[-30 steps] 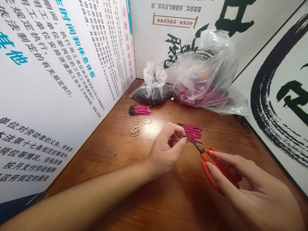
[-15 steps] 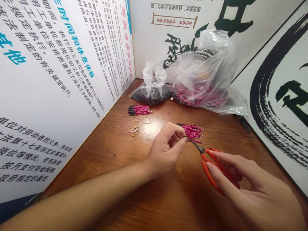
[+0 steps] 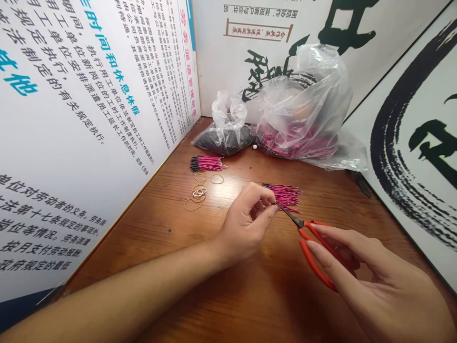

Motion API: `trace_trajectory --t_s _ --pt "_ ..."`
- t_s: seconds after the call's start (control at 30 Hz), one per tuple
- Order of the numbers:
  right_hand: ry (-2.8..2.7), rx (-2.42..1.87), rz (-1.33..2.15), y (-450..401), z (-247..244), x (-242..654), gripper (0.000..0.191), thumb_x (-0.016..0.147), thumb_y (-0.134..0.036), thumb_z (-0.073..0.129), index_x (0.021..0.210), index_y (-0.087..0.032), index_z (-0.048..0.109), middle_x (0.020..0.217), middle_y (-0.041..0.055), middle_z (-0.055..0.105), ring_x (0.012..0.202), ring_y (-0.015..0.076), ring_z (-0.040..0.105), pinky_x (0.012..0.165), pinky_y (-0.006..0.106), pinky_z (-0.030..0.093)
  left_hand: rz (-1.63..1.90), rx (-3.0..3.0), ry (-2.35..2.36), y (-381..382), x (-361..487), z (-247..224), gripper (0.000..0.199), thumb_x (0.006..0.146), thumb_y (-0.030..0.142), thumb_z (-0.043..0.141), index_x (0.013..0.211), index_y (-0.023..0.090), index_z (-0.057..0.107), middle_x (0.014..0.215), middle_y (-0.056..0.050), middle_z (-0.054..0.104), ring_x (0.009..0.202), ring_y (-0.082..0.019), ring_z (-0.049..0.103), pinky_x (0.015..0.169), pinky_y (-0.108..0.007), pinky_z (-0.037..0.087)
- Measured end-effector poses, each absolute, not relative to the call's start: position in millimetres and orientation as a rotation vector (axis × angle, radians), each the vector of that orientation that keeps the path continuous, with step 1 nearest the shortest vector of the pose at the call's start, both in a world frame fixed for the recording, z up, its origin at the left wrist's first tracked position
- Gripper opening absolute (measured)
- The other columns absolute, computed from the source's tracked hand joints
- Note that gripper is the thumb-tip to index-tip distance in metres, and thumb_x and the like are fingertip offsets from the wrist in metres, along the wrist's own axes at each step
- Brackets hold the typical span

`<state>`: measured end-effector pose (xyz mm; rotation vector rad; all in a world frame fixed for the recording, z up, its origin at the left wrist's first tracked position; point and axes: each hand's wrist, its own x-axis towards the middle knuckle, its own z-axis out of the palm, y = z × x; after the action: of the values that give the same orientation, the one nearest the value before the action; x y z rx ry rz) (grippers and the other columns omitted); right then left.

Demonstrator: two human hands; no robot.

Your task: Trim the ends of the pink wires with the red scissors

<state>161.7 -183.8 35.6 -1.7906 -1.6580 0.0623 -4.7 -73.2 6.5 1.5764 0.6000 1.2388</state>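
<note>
The left hand (image 3: 246, 224) is closed narrowly and pinches one end of a bundle of pink wires (image 3: 285, 196) between thumb and fingers. The bundle extends to the right of the hand, above the table (image 3: 150, 228). The right hand (image 3: 378, 281) is curled around the scissors (image 3: 317, 250), which have orange handles. The scissor blades are nearly closed, and their tips meet the bundle just beside the left thumb. Farther out on the table, a second bundle of wires (image 3: 207, 164), pink with black ends, lies flat. Rubber bands (image 3: 198, 193) lie just below it. In the corner, a small clear plastic bag (image 3: 223, 140) contains dark material, and a large clear plastic bag (image 3: 296, 143) beside it contains pink wires. A small white bead (image 3: 254, 147) lies between the two bags. A printed wall panel (image 3: 89, 95) stands along the left edge of the table, and a brush-lettered panel (image 3: 410, 143) stands along the right edge.
</note>
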Motion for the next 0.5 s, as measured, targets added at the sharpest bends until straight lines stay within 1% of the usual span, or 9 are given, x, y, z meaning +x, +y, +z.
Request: trace_trajectory --t_s 0.13,0.3,0.4,0.5 --pt "-1.686 -1.790 0.007 -182.6 37.6 160.9 0.023 0.087 -0.047 0.065 0.105 -0.034 0.072 0.071 -0.0038 0.069 0.055 0.0120 0.060 0.052 0.026 0.049 1.242 1.576 0.597 -73.1 -3.7 5.1 0.010 0.091 0.014 0.057 0.083 0.019 0.052 0.082 0.001 0.048 0.073 -0.012 0.045 0.066 -0.025 0.038" --pt "-1.749 -1.756 -0.107 -182.6 42.8 160.4 0.019 0.088 -0.046 0.064 0.101 -0.034 0.070 0.061 -0.0069 0.064 0.048 0.0107 0.057 0.046 0.025 0.047 1.250 1.584 0.579 -72.4 -3.6 4.6 0.010 0.091 0.013 0.057 0.083 0.018 0.053 0.081 0.001 0.047 0.072 -0.011 0.044 0.065 -0.024 0.037" --pt "-1.801 -1.768 -0.157 -184.2 42.5 161.7 0.021 0.090 -0.046 0.061 0.106 -0.034 0.067 0.060 -0.0071 0.062 0.048 0.0109 0.055 0.046 0.024 0.046 1.242 1.580 0.581 -72.3 -3.9 4.9 0.010 0.090 0.013 0.057 0.083 0.018 0.054 0.081 0.001 0.048 0.072 -0.011 0.044 0.065 -0.024 0.037" --pt "-1.867 -1.768 -0.232 -186.4 40.4 163.0 0.024 0.091 -0.047 0.060 0.111 -0.034 0.065 0.064 -0.0059 0.065 0.052 0.0126 0.054 0.049 0.025 0.048 1.234 1.567 0.586 -73.2 -3.9 5.0 0.009 0.090 0.013 0.057 0.083 0.018 0.054 0.081 0.001 0.048 0.072 -0.011 0.044 0.064 -0.024 0.037"
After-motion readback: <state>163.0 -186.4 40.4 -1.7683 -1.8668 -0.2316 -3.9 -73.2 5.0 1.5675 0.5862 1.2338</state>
